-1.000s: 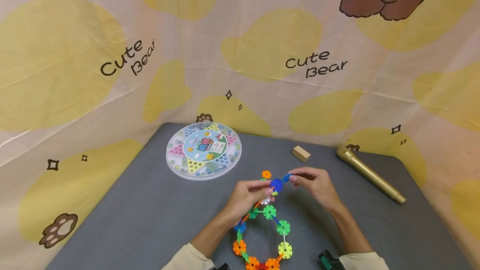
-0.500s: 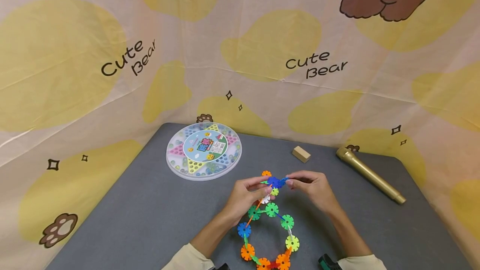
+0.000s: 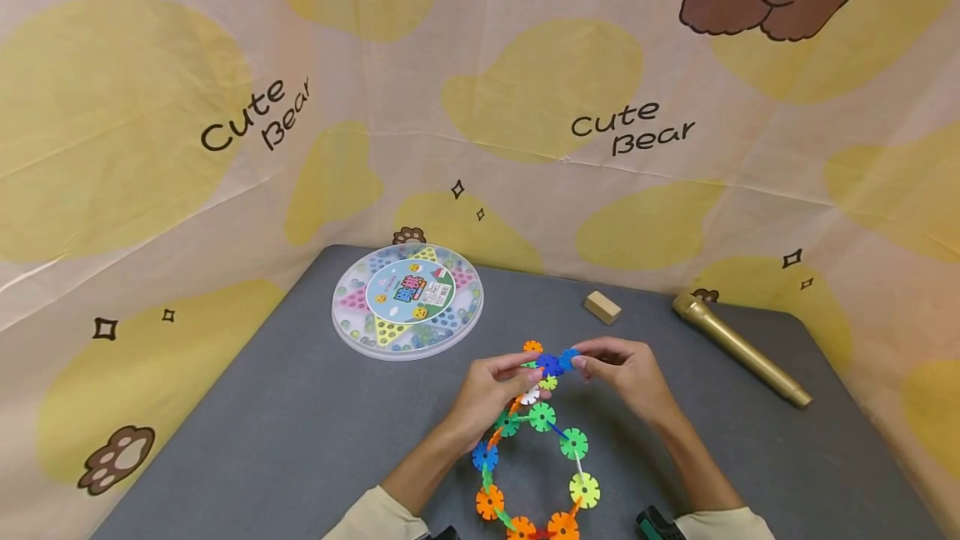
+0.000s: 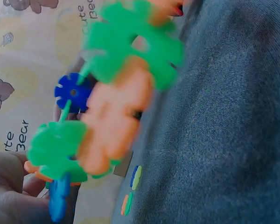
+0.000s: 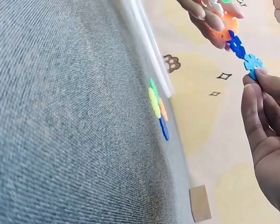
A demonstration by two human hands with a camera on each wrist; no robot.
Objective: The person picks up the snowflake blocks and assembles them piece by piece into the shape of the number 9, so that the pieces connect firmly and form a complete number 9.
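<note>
Notched snowflake discs are joined into a ring, which hangs below my left hand (image 3: 487, 397); green (image 3: 573, 443), orange (image 3: 490, 502) and blue (image 3: 485, 455) ones show. That hand grips the ring's upper end by an orange disc (image 5: 227, 27). From there a dark blue disc (image 5: 236, 46) sticks out towards my right hand (image 3: 628, 373). Between thumb and fingers the right hand pinches a light blue disc (image 5: 253, 63), its edge meeting the dark blue one; how deep the slots engage cannot be told. Close, blurred green (image 4: 135, 44) and pale orange discs cover much of the left wrist view.
Several loose discs lie on the grey table beyond the hands, including an orange one (image 3: 533, 347) and a yellow one (image 5: 154, 102). Farther back are a round marble game board (image 3: 408, 302), a small wooden block (image 3: 602, 307) and a gold microphone-like stick (image 3: 742, 350).
The right hand has shifted slightly left, bringing the light blue disc against the dark blue one and turning its face more to view. The hanging ring has swung a little to the right.
</note>
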